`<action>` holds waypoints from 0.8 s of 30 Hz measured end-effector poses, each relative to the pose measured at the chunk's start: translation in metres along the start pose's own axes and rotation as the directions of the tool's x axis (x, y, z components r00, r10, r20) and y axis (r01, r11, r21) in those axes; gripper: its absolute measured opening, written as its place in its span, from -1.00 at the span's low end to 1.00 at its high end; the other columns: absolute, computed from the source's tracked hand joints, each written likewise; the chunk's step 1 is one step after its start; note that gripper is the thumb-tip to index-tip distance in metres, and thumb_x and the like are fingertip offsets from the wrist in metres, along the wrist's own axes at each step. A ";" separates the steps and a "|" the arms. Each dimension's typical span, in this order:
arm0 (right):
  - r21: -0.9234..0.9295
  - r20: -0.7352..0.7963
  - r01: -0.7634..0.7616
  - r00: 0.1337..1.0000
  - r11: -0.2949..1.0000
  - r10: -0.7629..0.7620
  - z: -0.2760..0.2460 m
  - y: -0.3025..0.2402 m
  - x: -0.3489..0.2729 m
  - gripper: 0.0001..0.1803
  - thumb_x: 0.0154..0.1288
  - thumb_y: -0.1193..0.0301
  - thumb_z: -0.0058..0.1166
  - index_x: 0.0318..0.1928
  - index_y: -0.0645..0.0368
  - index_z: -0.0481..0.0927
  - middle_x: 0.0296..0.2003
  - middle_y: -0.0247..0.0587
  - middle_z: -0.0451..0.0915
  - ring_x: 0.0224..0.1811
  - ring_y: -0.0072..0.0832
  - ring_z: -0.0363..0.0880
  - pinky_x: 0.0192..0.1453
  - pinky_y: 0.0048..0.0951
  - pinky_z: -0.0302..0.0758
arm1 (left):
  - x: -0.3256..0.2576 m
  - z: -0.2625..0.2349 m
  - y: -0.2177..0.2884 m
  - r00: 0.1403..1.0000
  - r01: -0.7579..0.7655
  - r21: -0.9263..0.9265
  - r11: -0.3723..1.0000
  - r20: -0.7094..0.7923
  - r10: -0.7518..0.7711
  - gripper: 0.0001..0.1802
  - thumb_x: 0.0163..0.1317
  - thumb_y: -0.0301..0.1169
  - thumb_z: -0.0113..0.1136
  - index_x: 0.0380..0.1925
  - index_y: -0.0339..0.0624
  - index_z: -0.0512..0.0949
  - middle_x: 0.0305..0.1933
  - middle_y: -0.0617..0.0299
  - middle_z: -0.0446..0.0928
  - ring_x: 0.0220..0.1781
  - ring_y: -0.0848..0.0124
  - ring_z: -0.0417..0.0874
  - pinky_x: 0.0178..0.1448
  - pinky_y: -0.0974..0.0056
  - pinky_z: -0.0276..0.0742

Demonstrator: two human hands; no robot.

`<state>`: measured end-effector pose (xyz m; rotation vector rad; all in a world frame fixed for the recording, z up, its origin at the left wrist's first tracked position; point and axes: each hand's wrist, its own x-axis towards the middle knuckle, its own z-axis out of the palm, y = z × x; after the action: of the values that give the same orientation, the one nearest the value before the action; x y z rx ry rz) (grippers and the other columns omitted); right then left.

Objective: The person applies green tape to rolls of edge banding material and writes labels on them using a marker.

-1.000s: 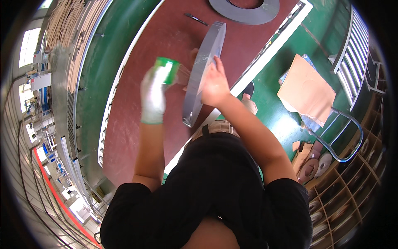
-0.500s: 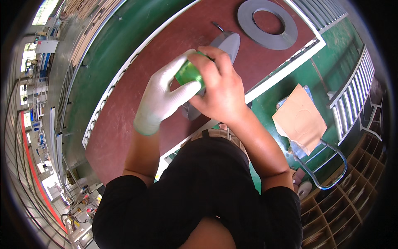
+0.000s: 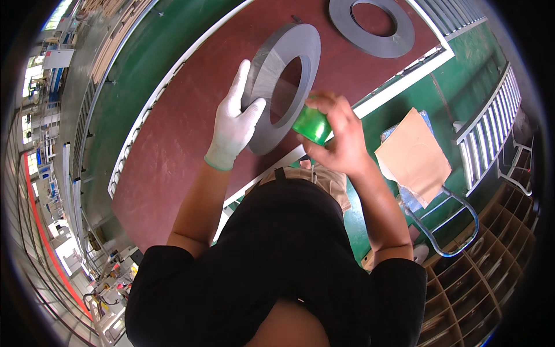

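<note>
A large grey metal ring (image 3: 276, 69) stands tilted on its edge on the dark red floor (image 3: 185, 115). My left hand (image 3: 234, 121), in a white glove, lies flat against the ring's left face with the fingers spread. My bare right hand (image 3: 335, 136) grips a green tape roll (image 3: 311, 125) beside the ring's lower right rim. A thin clear strip of tape stretches from the roll across the ring's hole toward the left.
A second grey ring (image 3: 372, 26) lies flat on the red floor farther away. A white line borders the red area, with green floor beyond. A cart (image 3: 439, 225) carrying brown cardboard (image 3: 413, 153) stands at right, near wooden pigeonhole shelves (image 3: 491, 272).
The green roll has passed from my left hand to my right. The ring has turned from edge-on to showing its face, and my left hand now presses flat on it.
</note>
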<state>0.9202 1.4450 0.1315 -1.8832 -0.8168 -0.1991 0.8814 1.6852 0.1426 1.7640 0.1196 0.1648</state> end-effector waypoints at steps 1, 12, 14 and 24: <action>-0.119 0.047 -0.014 0.999 0.993 0.020 0.000 0.015 -0.011 -0.16 -0.09 0.36 0.51 0.31 0.15 0.53 0.13 -0.03 0.65 0.16 -0.03 0.69 0.20 -0.10 0.63 | 0.001 0.000 0.004 0.999 0.029 0.000 1.000 0.017 -0.029 -0.13 0.40 -0.70 0.14 0.68 -0.31 0.07 0.54 0.06 0.44 0.43 0.44 0.52 0.49 0.32 0.44; -0.408 0.191 -0.188 0.939 0.893 0.285 0.122 0.082 0.001 -0.22 0.02 0.30 0.47 0.25 0.38 0.50 0.16 0.13 0.51 0.23 0.01 0.56 0.24 -0.08 0.62 | -0.012 0.019 0.015 0.894 0.403 0.113 0.908 0.162 -0.418 -0.47 0.28 -0.59 0.15 0.29 -0.36 0.56 -0.01 0.27 0.69 0.01 0.55 0.65 0.18 0.33 0.58; -0.297 0.157 -0.237 0.944 0.925 0.292 0.136 0.088 0.001 -0.35 0.03 0.38 0.37 0.20 0.25 0.60 0.11 0.09 0.56 0.18 0.00 0.57 0.15 -0.03 0.65 | -0.014 0.021 0.014 0.902 0.389 0.156 0.908 0.136 -0.410 -0.47 0.28 -0.60 0.13 0.29 -0.36 0.56 -0.01 0.25 0.69 0.00 0.54 0.65 0.17 0.32 0.59; -0.605 0.491 -0.191 0.674 0.773 0.552 0.148 0.055 0.041 -0.11 -0.15 0.47 0.56 0.25 0.33 0.41 0.07 0.02 0.57 0.04 -0.20 0.67 -0.01 -0.35 0.70 | -0.022 0.005 0.002 0.913 0.409 0.016 0.912 -0.003 -0.409 -0.59 0.29 -0.57 0.14 0.15 -0.41 0.59 0.04 0.18 0.69 0.04 0.47 0.65 0.21 0.29 0.57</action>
<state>0.9525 1.5776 0.0416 -2.6550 -0.8253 0.6228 0.8607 1.6758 0.1428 1.7154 0.4880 -0.1425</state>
